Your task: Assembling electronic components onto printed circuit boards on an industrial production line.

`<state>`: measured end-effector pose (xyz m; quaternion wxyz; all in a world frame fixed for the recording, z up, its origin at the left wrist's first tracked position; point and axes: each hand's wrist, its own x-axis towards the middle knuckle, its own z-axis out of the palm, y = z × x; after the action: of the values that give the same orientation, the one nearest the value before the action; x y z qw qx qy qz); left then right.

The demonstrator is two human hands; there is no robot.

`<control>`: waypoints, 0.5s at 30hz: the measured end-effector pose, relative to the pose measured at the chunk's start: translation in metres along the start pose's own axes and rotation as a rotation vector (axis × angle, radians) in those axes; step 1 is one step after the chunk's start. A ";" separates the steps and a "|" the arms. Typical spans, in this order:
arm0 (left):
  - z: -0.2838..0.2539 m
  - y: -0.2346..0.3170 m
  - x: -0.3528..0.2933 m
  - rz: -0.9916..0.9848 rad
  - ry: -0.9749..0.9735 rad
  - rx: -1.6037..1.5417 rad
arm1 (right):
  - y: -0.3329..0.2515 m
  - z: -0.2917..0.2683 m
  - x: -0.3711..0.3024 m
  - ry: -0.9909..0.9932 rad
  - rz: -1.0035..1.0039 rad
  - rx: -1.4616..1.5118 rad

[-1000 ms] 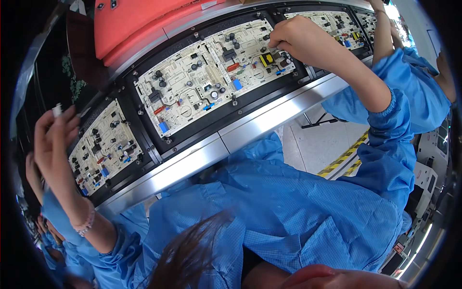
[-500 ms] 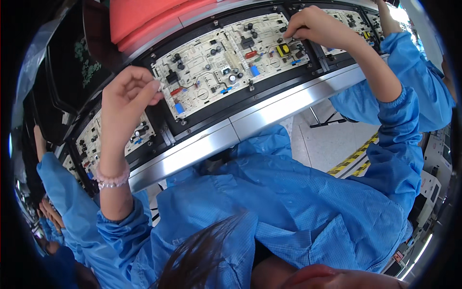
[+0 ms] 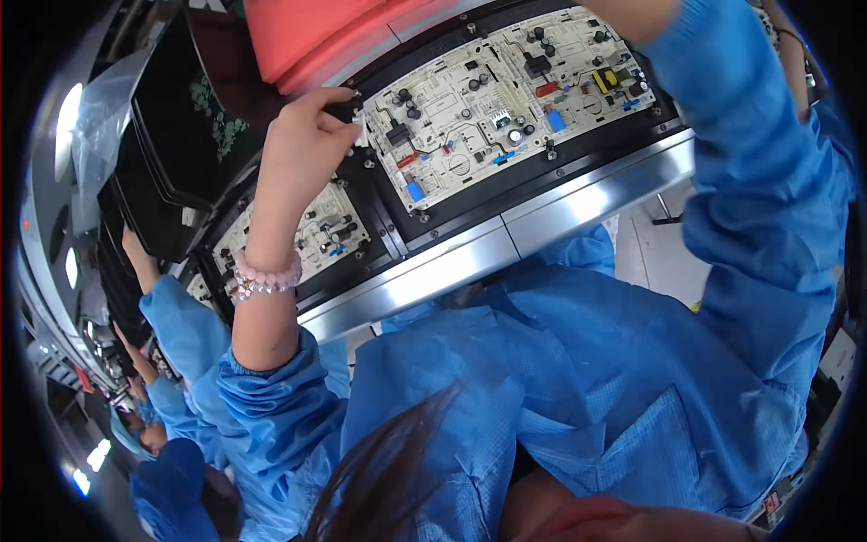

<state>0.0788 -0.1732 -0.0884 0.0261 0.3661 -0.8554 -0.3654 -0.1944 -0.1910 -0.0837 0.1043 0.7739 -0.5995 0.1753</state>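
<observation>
A cream-coloured printed circuit board (image 3: 440, 172), fitted with black capacitors, blue and red parts and a yellow-and-black transformer (image 3: 606, 79), lies in a black carrier frame (image 3: 452, 219). At its upper left edge is my left hand (image 3: 302, 149), with a pink beaded band on the wrist. Its thumb and forefinger are closed on a small white piece (image 3: 361, 129), whose kind is too small to make out. My right hand (image 3: 637, 14) is over the far right end of the board, cut off by the picture's upper edge, so its fingers are hidden.
A metal rail (image 3: 506, 233) runs along the near side. Red foam or bins (image 3: 312, 41) stand beyond the carrier. Another board (image 3: 330, 239) lies to the left. Dark panels (image 3: 172, 172) rise at the far left. Co-workers in blue sleeves (image 3: 185, 312) reach in on both sides.
The view has shifted, so the board sits further right and higher. My right hand has moved up and forward, out past the upper edge. My left hand stays by the board's left edge.
</observation>
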 end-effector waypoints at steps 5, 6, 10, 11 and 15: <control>-0.003 0.001 0.019 -0.104 -0.138 0.072 | -0.004 0.061 0.083 0.270 -0.057 0.111; -0.004 0.001 0.024 -0.142 -0.180 0.030 | -0.003 0.067 0.094 0.237 -0.058 0.040; -0.010 0.010 0.034 -0.278 -0.283 -0.049 | -0.024 0.085 0.122 0.151 0.132 0.235; -0.008 0.015 0.036 -0.271 -0.298 -0.043 | -0.025 0.093 0.125 0.149 0.086 0.182; -0.007 0.009 0.032 -0.271 -0.318 -0.087 | -0.045 0.097 0.122 0.012 0.079 0.256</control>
<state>0.0523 -0.1935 -0.0846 -0.1430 0.4139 -0.7750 -0.4556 -0.1096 -0.3240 -0.1223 0.0014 0.7556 -0.6017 0.2587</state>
